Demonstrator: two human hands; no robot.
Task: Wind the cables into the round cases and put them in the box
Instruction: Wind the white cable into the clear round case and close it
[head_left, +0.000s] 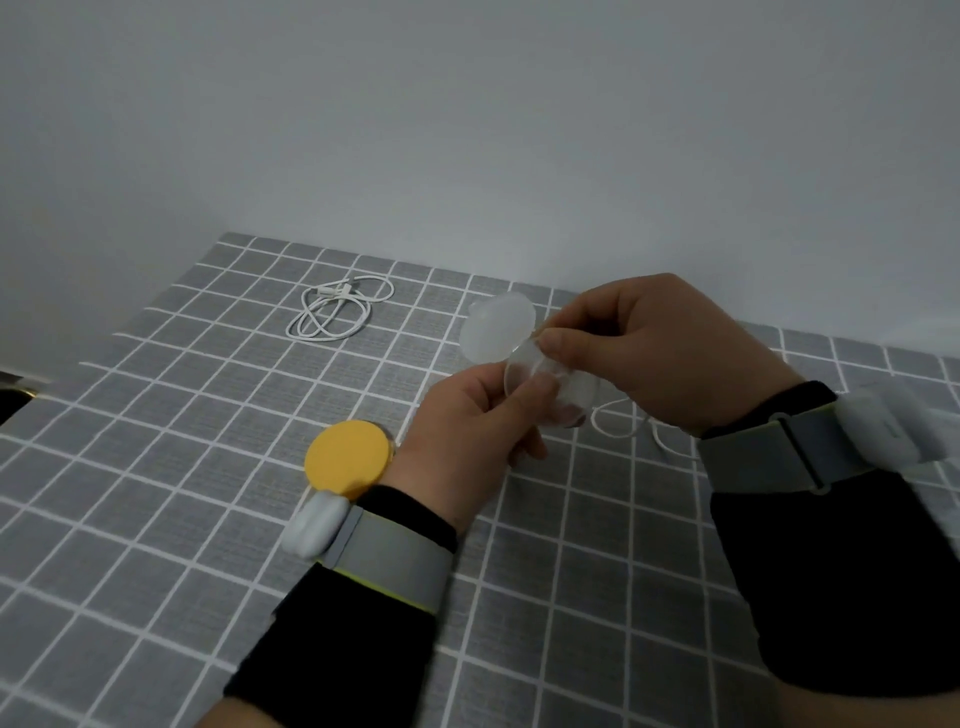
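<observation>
Hands meeting on a clear round plastic case (571, 395) at frame centre.
My left hand (467, 421) grips it from below and my right hand (660, 353) pinches its upper edge, fingers (558, 344) of both clamped on it, frosted lid (496, 327) open. A yellow round case (348, 457) lies on the grey grid-patterned counter (156, 467) by my left wrist; a coiled white cable (337, 312) lies upper left, another white cable (618, 423) under my right hand.

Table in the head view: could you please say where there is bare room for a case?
Bare table lies left of the yellow case, between it and the coiled cable, and at the near middle. It is crowded where the left hand and right hand hold the clear case over a second cable.
</observation>
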